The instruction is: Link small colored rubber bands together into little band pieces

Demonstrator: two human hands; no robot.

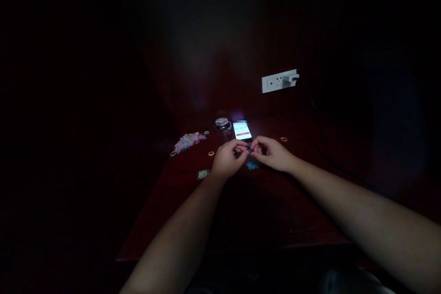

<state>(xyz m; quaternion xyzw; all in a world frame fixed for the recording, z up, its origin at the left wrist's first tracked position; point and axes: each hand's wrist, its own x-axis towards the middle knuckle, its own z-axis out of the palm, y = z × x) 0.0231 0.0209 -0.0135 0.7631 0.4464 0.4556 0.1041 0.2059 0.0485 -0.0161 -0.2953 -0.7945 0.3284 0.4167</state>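
Note:
My left hand [227, 157] and my right hand [271, 152] meet over the table, fingertips pinched close together. Between them shows a small dark rubber band [247, 147]; its exact shape is hard to make out in the dim light. Just below the fingers lies a little pile of blue rubber bands [252, 165]. A pale yellow pile of bands [203, 174] sits to the left of my left wrist. Farther left spreads a larger heap of mixed pink, purple and green bands [189, 143]. One yellow band [211, 153] lies alone beside my left hand.
Behind my hands are a lit phone [242, 130] and a lidded clear jar [223, 126]. A single orange-pink band [284, 139] rests beyond my right hand. On the wall, a socket panel [279, 81] holds a plug with a dark cable. The dark red table [179, 211] is dimly lit.

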